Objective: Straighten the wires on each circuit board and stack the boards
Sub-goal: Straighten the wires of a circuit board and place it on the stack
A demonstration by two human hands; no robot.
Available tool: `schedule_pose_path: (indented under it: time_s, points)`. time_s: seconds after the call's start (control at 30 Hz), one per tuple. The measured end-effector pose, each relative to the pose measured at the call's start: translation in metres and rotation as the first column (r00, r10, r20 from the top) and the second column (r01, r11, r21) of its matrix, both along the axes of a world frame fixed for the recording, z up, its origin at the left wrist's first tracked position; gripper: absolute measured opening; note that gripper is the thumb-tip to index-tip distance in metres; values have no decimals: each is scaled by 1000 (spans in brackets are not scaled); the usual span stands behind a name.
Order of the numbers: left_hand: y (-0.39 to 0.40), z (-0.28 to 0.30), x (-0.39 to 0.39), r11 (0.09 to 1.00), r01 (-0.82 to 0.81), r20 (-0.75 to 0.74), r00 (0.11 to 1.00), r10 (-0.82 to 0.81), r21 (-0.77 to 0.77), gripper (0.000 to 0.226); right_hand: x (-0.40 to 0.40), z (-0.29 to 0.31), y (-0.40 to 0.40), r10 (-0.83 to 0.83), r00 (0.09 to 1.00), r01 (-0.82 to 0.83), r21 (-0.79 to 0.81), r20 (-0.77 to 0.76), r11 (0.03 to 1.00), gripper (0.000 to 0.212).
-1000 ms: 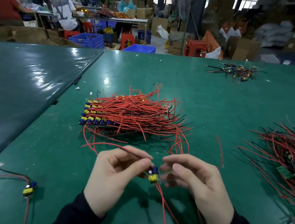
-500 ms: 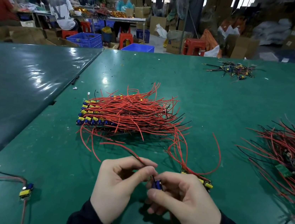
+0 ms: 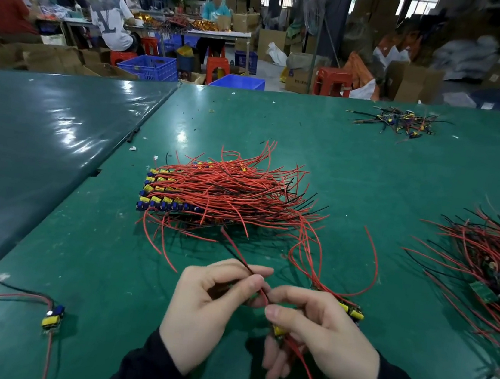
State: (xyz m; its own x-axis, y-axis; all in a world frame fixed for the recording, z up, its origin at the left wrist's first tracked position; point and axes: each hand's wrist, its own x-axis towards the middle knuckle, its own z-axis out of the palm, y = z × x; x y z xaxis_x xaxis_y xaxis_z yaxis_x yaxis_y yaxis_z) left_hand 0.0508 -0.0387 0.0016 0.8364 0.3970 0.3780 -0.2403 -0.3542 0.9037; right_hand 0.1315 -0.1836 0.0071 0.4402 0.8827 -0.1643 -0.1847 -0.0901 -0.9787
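We note a stray board [image 3: 52, 317] at far left on the glossy green table [image 3: 370, 172], then the stack [image 3: 210, 194] of thin red leads. Our left hand [image 3: 206, 306] pinches a wire [image 3: 236, 252]; our right hand [image 3: 319, 333] clamps the small board [image 3: 278, 330]. Tangled pile [image 3: 490, 275] at right.
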Motion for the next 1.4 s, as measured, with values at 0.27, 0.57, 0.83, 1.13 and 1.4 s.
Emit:
schedule_pose_path:
  time_s: [0.27, 0.57, 0.83, 1.13, 1.4]
  points:
    - [5, 8, -3, 783, 157, -85, 962, -258, -602, 22, -1, 0, 0, 109, 994, -108, 38, -25, 993, 21]
    - [-3, -1, -3, 979, -144, -111, 985, 129, -145, 19, -6, -8, -4, -100, 697, 70, 71, 711, 995, 25]
    - [5, 8, -1, 878, -94, -54, 996, 78, -469, 12, -5, 0, -4, 8, 924, -28, 48, 383, 998, 23]
    - [-2, 8, -1, 899, -180, -31, 983, 183, -398, 19, -7, 5, -4, 105, 954, -123, 48, 281, 991, 22]
    - [-1, 9, -3, 907, -194, -29, 980, 198, -373, 15, -5, 11, -6, 193, 959, -204, 32, 205, 978, 21]
